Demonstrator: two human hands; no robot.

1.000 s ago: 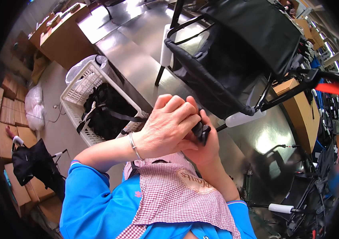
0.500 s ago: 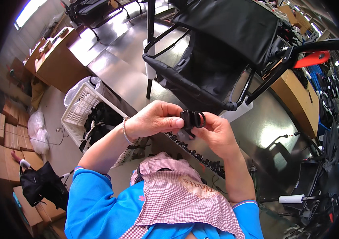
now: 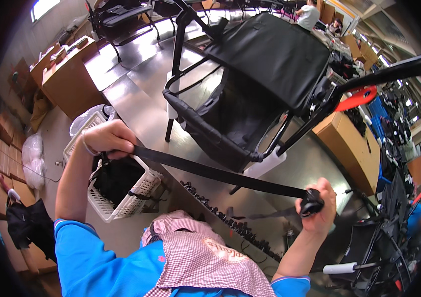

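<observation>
Black webbing strap (image 3: 220, 174) stretched taut between both hands, above the steel table (image 3: 136, 114).
Left hand (image 3: 110, 141) fisted around flat woven end; right hand (image 3: 319, 210) clenched on round black plastic buckle (image 3: 311, 204).

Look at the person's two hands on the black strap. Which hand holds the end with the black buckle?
The right hand: it grips the round black buckle. The left hand pinches only plain black strap.

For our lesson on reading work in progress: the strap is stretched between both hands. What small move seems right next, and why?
Probably draw the left hand a little further out: the black strap runs taut from it to the black buckle pinched in the right hand, with a loose tail hanging below.
</observation>
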